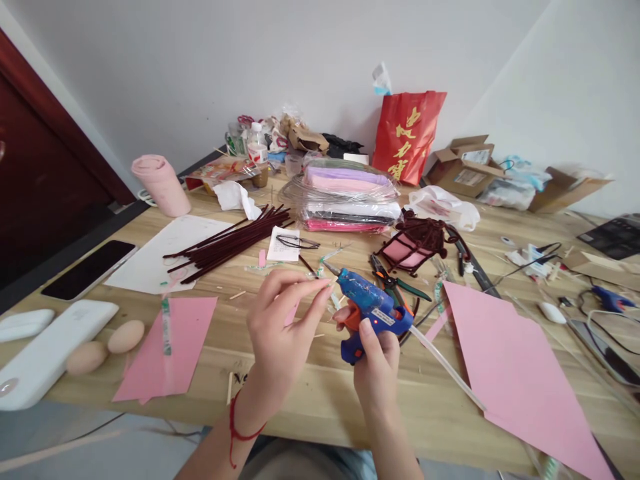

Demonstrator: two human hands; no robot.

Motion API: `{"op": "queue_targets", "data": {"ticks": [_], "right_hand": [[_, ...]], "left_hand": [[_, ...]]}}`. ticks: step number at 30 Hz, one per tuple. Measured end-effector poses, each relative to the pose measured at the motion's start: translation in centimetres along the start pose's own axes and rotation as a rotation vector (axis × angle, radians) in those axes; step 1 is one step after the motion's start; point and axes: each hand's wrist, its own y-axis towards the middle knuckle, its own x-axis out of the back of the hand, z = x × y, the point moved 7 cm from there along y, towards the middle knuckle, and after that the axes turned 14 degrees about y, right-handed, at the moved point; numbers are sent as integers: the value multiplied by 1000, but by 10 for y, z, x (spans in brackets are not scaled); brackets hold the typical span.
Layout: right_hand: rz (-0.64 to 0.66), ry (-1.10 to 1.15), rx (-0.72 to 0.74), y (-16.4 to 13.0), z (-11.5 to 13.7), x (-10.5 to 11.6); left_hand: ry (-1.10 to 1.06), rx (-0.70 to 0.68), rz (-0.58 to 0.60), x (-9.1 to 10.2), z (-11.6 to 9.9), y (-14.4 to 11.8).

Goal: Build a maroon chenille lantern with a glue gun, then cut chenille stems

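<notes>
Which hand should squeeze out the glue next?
Probably the right hand: it already grips the blue glue gun with a finger at the orange trigger. The left hand pinches a small piece by the nozzle.

Glue gun (pixel 373 308) was noted blue (orange trigger); paper sheets (pixel 520 373) pink; bag (pixel 406 135) red, gold-lettered.

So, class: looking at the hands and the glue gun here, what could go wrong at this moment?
1. The left hand pinches a small piece right at the tip of the glue gun; the fingertips could get burned.
2. The gun's light glows, so glue may drip onto the table.
3. The glue stick juts out behind the right hand and could snag the pink paper.
</notes>
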Motion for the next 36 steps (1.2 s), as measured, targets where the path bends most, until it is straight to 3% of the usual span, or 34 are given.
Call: {"op": "queue_targets", "data": {"ticks": [10, 18, 36], "right_hand": [[17, 43, -13, -4, 0, -3], [-59, 16, -11, -6, 1, -2], [-219, 28, -54, -15, -10, 9]], "left_hand": [[7, -49, -35, 2, -7, 0], [43, -82, -44, 7, -12, -4], [162, -200, 56, 4, -22, -15]]}}
